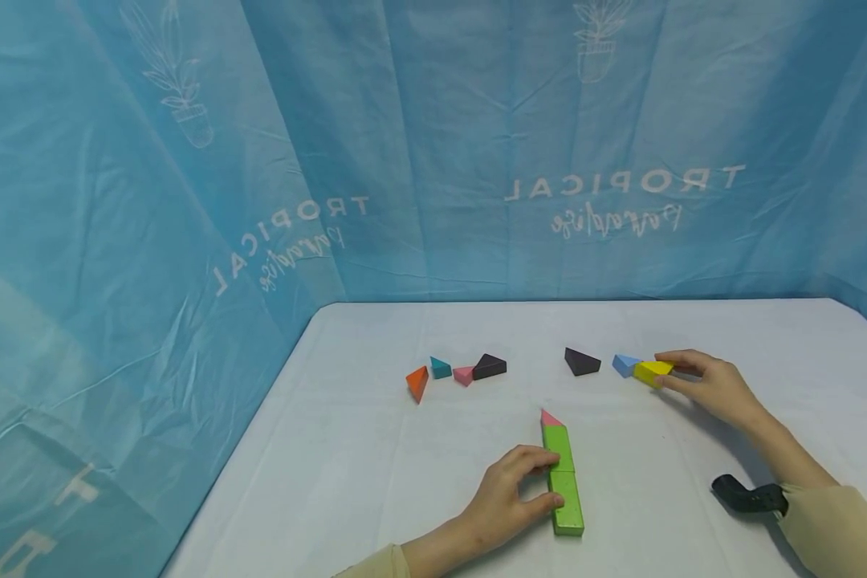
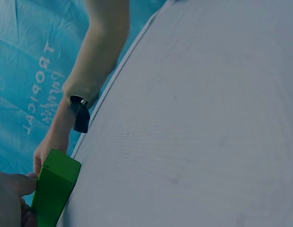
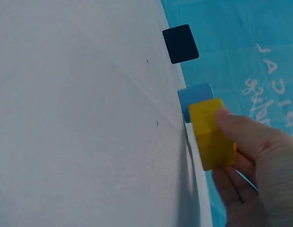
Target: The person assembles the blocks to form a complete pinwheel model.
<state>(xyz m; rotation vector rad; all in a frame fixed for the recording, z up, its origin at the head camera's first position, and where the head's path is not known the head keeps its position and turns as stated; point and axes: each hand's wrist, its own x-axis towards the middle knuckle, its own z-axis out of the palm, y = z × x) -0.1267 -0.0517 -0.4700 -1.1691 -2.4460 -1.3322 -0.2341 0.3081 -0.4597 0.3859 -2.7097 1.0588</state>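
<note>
My right hand (image 1: 715,389) pinches a yellow block (image 1: 652,372) between thumb and fingers, close beside a light blue triangular block (image 1: 624,365). In the right wrist view the yellow block (image 3: 210,135) overlaps the blue one (image 3: 196,97). Two green blocks, the nearer (image 1: 567,502) and the farther (image 1: 559,443), lie end to end in a row, with a small pink triangle (image 1: 550,418) at the far tip. Along the row's left side, my left hand (image 1: 504,498) rests its thumb on the nearer green block and its fingertips on the farther one.
Toward the back left lie an orange triangle (image 1: 417,384), a teal triangle (image 1: 441,368), a pink block (image 1: 463,375) and a black block (image 1: 490,367). Another black block (image 1: 581,361) sits left of the blue one. Blue printed curtains (image 1: 462,120) hang behind the white table (image 1: 318,449).
</note>
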